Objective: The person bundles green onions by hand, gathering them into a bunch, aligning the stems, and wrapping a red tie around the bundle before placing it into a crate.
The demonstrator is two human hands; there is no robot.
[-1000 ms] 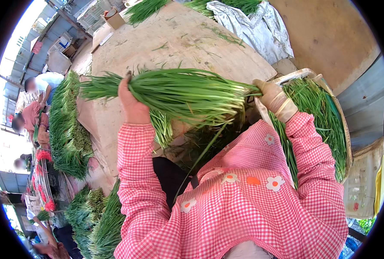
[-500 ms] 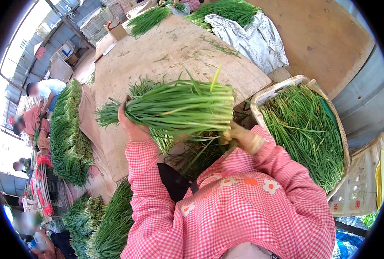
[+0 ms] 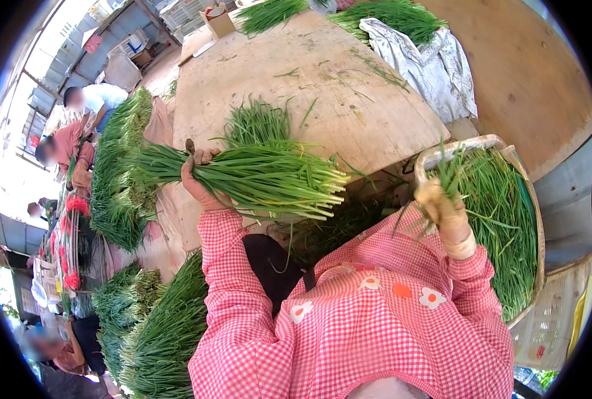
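Observation:
My left hand is closed round a thick bunch of garlic chives. The bunch lies level over the table's near edge, its pale cut ends pointing right and its leaf tips left. My right hand, blurred by motion, is raised beside the near-left rim of a large crate. A small tuft of loose green blades sticks up out of its closed fingers. Heaped chive leaves fill the crate. Behind the held bunch, a smaller pile of chives rests on the wooden table.
Long stacks of chives line the left, with more chives beside my left arm. Several people, among them one in a white shirt, work at far left. A silvery cloth partly covers chives at the back. A cardboard box stands at the far edge.
My right hand has left the bunch's cut ends and moved right to the crate with loose blades. The bunch, still in my left hand, now tilts down toward its cut ends.

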